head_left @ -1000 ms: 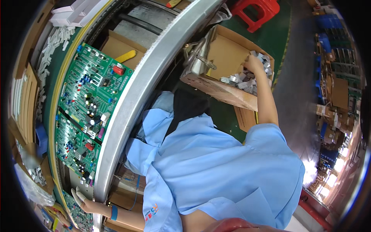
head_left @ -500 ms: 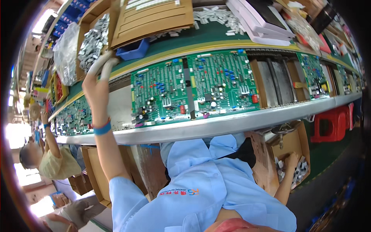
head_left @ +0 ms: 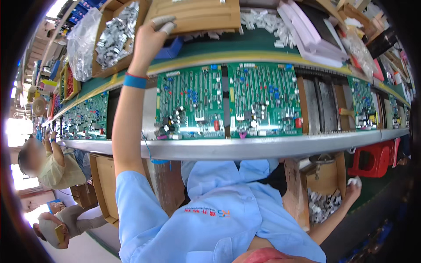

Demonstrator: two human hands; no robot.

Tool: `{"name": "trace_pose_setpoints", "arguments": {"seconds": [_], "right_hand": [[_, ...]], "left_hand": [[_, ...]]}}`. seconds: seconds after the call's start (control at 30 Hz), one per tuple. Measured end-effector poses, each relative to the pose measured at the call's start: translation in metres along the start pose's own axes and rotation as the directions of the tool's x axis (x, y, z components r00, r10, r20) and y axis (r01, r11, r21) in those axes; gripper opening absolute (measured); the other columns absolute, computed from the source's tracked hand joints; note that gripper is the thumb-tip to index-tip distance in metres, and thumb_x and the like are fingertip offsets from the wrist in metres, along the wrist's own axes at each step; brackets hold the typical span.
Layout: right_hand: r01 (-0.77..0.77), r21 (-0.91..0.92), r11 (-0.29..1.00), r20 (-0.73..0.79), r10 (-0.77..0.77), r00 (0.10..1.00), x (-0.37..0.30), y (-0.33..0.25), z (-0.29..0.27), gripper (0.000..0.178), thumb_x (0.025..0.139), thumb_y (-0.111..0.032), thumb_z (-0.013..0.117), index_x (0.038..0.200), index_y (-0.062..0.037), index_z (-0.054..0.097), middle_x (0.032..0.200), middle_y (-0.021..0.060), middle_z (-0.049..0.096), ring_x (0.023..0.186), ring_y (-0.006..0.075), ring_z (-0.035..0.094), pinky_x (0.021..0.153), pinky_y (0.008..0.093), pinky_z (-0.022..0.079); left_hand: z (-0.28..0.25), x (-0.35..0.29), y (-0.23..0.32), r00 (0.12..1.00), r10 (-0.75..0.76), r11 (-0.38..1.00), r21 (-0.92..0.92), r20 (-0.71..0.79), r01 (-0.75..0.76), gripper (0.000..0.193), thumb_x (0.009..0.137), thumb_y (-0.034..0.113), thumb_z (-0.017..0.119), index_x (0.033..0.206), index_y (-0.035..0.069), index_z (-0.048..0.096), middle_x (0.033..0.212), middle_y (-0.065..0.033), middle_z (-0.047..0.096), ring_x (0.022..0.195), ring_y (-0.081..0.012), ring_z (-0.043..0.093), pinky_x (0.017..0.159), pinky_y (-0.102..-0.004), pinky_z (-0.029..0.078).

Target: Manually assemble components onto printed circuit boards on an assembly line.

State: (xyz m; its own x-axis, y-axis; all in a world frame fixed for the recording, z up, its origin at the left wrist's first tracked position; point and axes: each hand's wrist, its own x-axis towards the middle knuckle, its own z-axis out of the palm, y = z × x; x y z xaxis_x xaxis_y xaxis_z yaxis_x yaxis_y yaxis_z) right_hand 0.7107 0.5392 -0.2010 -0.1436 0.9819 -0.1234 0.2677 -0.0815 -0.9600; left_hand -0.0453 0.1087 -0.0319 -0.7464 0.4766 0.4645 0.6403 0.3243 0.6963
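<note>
My left hand (head_left: 153,37), with pale finger covers on some fingertips, reaches over the near left corner of a grooved brown cardboard piece (head_left: 197,19). Its thumb and forefinger are apart, and I see nothing between them. Below that corner a blue plastic bin (head_left: 171,49) partly shows. Low on the right, my right hand (head_left: 354,188) hovers just outside a cardboard box (head_left: 343,168) of small grey metal parts (head_left: 324,205). Its fingers are drawn together around something whitish, too small to make out. Two green circuit boards (head_left: 190,103) lie side by side on the line before me.
Another carton (head_left: 97,63) of metal parts stands at the back left beside a clear plastic bag (head_left: 83,46). White pieces (head_left: 267,26) lie loose behind the line, near stacked white foam trays (head_left: 309,39). A metal rail (head_left: 245,148) edges the line. A red stool (head_left: 372,160) stands at right.
My left hand has gone up and right, from beside the carton of metal parts to the cardboard piece. My right hand has come out of the lower box toward the right.
</note>
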Motion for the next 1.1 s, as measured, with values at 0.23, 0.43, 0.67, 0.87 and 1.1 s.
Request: {"name": "trace_pose_setpoints", "arguments": {"seconds": [0.23, 0.43, 0.67, 0.87, 1.1], "right_hand": [[0.139, 0.484, 0.864, 0.450, -0.382, 0.808, -0.033, -0.198, 0.133, 0.043, 0.088, -0.010, 0.057, 0.129, 0.0034, 0.051, 0.132, 0.0168, 0.054, 0.101, 0.0175, 0.057, 0.059, 0.0193, 0.045], [0.268, 0.322, 0.908, 0.727, -0.419, 0.545, -0.076, -0.237, 0.281, 0.049, 0.079, -0.007, 0.070, 0.125, 0.0001, 0.055, 0.120, 0.0115, 0.060, 0.083, 0.0124, 0.057, 0.057, 0.0194, 0.044], [0.271, 0.159, 0.949, 0.843, -0.273, 0.463, -0.091, -0.257, 0.344, 0.043, 0.076, 0.003, 0.055, 0.119, 0.0004, 0.057, 0.109, 0.0102, 0.062, 0.074, 0.0113, 0.059, 0.052, 0.0213, 0.046], [0.472, 0.192, 0.861, 0.814, -0.408, 0.413, -0.049, -0.243, 0.343, 0.040, 0.082, -0.003, 0.056, 0.121, 0.0012, 0.058, 0.108, 0.0072, 0.059, 0.063, 0.0054, 0.046, 0.051, 0.0180, 0.035], [0.487, 0.243, 0.839, 0.878, -0.404, 0.257, -0.034, -0.256, 0.391, 0.047, 0.090, -0.016, 0.067, 0.130, 0.0039, 0.053, 0.111, 0.0063, 0.061, 0.064, 0.0040, 0.042, 0.053, 0.0178, 0.033]], "left_hand": [[-0.019, 0.003, -0.020, 0.992, -0.006, 0.998, 0.066, 0.123, -0.002, 0.031, 0.094, 0.018, 0.061, 0.119, 0.002, 0.066, 0.107, -0.0066, 0.071, 0.103, -0.0119, 0.064, 0.092, -0.0232, 0.046], [-0.048, -0.003, -0.029, 0.991, -0.017, 0.999, 0.032, 0.130, 0.013, 0.031, 0.093, 0.019, 0.062, 0.119, 0.003, 0.066, 0.109, -0.0061, 0.071, 0.105, -0.0123, 0.063, 0.095, -0.0238, 0.044], [-0.107, -0.024, -0.019, 0.997, -0.020, 0.917, 0.397, -0.070, 0.046, 0.033, 0.086, 0.018, 0.063, 0.113, 0.000, 0.067, 0.101, -0.0121, 0.071, 0.094, -0.0192, 0.065, 0.084, -0.0300, 0.049], [-0.211, -0.126, 0.029, 0.926, -0.154, 0.786, 0.526, -0.344, 0.326, 0.031, 0.082, 0.009, 0.062, 0.109, -0.005, 0.066, 0.096, -0.0158, 0.071, 0.092, -0.0222, 0.068, 0.085, -0.0312, 0.051], [-0.309, -0.396, 0.059, 0.497, -0.762, 0.029, 0.744, -0.415, 0.667, 0.025, 0.076, 0.018, 0.069, 0.092, 0.000, 0.069, 0.097, -0.0185, 0.068, 0.091, -0.0291, 0.067, 0.078, -0.0378, 0.051]]}}
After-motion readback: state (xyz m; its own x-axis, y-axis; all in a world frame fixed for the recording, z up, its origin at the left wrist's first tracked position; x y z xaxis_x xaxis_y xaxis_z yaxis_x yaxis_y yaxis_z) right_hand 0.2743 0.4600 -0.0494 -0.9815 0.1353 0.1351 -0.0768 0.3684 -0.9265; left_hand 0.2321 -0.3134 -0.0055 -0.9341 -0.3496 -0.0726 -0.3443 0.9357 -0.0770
